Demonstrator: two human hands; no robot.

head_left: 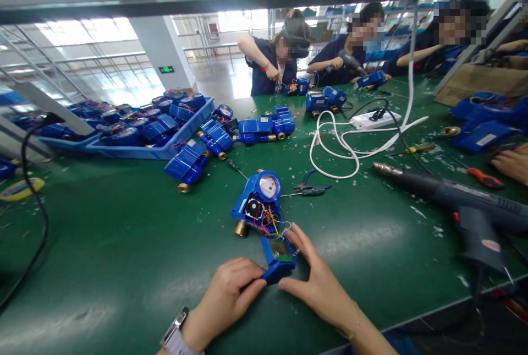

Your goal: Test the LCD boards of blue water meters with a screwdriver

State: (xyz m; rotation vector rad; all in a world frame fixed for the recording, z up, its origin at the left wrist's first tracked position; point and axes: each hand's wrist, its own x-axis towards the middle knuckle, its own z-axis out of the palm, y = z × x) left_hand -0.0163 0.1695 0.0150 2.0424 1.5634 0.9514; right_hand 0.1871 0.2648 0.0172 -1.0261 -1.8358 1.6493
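A blue water meter lies on the green bench with its side compartment uncovered. Inside sits a black part, with red, yellow and white wires running out. Those wires lead to a blue cover that has a green circuit board in it. My left hand pinches the cover's left corner between thumb and fingers. Around its right side curves my right hand, fingertips at the upper edge by the wires and thumb at the lower corner. Some of the fingertip contact is hidden.
Behind the meter lie pliers and screwdrivers. A heat gun rests at right, near a power strip with a looped white cable. Several meters and a full blue crate stand at left. Co-workers sit opposite; another person's hand is at right.
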